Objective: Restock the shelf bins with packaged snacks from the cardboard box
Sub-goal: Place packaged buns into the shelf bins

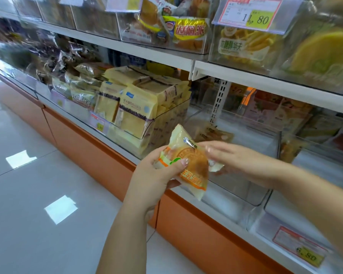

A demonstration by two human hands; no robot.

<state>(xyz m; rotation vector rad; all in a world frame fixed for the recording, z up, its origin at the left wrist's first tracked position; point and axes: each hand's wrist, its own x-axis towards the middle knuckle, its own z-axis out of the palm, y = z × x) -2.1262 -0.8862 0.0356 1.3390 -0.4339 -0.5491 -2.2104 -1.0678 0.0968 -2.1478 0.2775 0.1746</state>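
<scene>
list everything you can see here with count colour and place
round cake packet: one, orange and cream, held in front of the lower shelf
bread packets: many, pale yellow, bin left of the hands
clear bin: one, nearly empty, behind the hands
packet in that bin: one, tan
price tag: one, yellow and red, upper right
floor: white tiles, left
left hand: grips the packet
right hand: fingers on the packet's right edge

I am in a shop, because I see long white shelves (147, 54), clear bins (236, 175) full of wrapped snacks, and yellow price tags (259, 19).
</scene>
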